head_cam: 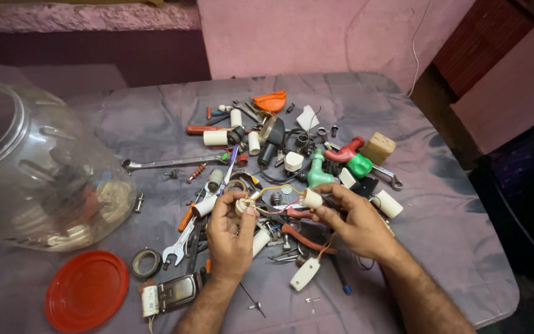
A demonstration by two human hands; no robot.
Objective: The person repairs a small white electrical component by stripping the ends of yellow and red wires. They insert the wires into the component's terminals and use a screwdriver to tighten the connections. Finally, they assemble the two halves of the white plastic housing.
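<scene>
My left hand (228, 234) pinches a small round cream socket part (243, 205) between thumb and fingers. My right hand (355, 222) grips a small cream plug-like piece (311, 198). A thin yellow wire (274, 187) arcs between the two pieces. Both hands hover over a heap of small tools and electrical parts on the table. Red-handled pliers (303, 238) lie just below the hands. A white inline switch (305, 274) on an orange wire lies under my right wrist.
A clear plastic jar (32, 167) lies on its side at the left with parts inside; its red lid (86, 290) rests in front. Spanners (168, 163), screwdrivers, green and red taps (319, 171), a tape roll (147, 263) and a wooden block (377, 148) are scattered on the grey cloth-covered table (446, 247).
</scene>
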